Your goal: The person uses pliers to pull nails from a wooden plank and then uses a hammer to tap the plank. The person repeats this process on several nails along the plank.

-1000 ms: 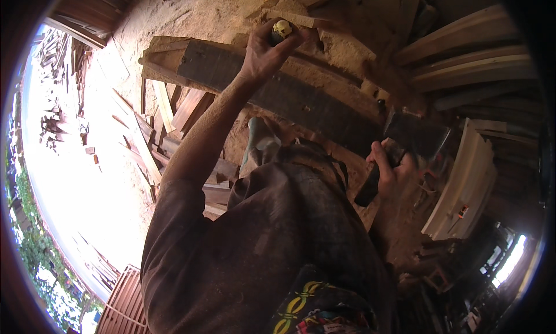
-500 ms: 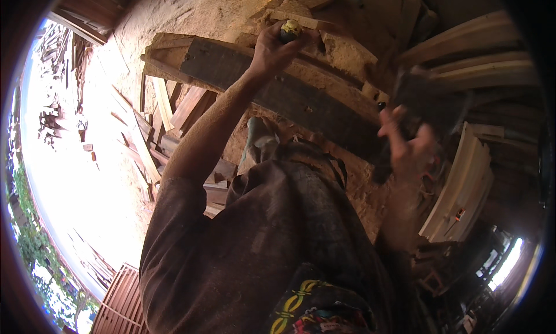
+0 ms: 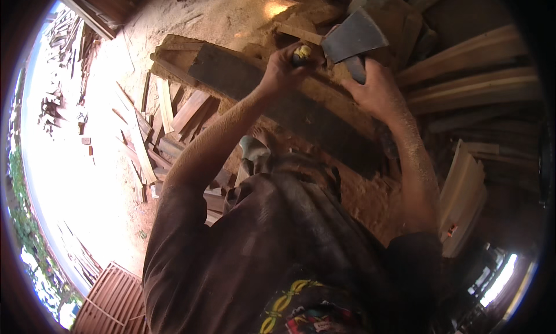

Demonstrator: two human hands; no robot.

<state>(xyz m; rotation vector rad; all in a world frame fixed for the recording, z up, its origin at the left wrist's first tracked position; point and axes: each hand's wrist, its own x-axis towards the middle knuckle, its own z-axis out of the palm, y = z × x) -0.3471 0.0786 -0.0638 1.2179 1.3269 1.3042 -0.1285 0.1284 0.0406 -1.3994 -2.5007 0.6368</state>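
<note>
While the long dark plank [image 3: 278, 102] lies flat across the sawdust-covered floor [image 3: 231, 15], both hands work at its far edge. The left hand [image 3: 284, 70] is closed around a short tool with a yellow-and-dark handle [image 3: 301, 51], held upright with its lower end on or just above the plank; the working tip is hidden by the fingers, so I cannot tell whether it touches the wood. Judgement: the fist grip low on the handle steadies the tool so it stands where a blow can land on its top.

The right hand [image 3: 376, 93] is closed around the haft of a hatchet [image 3: 353, 38], gripped close under the head. The broad grey blade sits just beside the yellow handle, slightly above it and farther from the plank. Judgement: choking up near the head gives short, controlled taps rather than full swings, and holding the head flat-side-on suggests it serves as a hammer here.

The plank runs diagonally, its near end passing below the right forearm. A foot in a pale shoe [image 3: 253, 150] rests just at the near side of the plank, probably bracing it. Offcuts and thin slats [image 3: 145, 131] lie scattered left of the plank; stacked pale boards [image 3: 463, 67] lie right of it.
</note>
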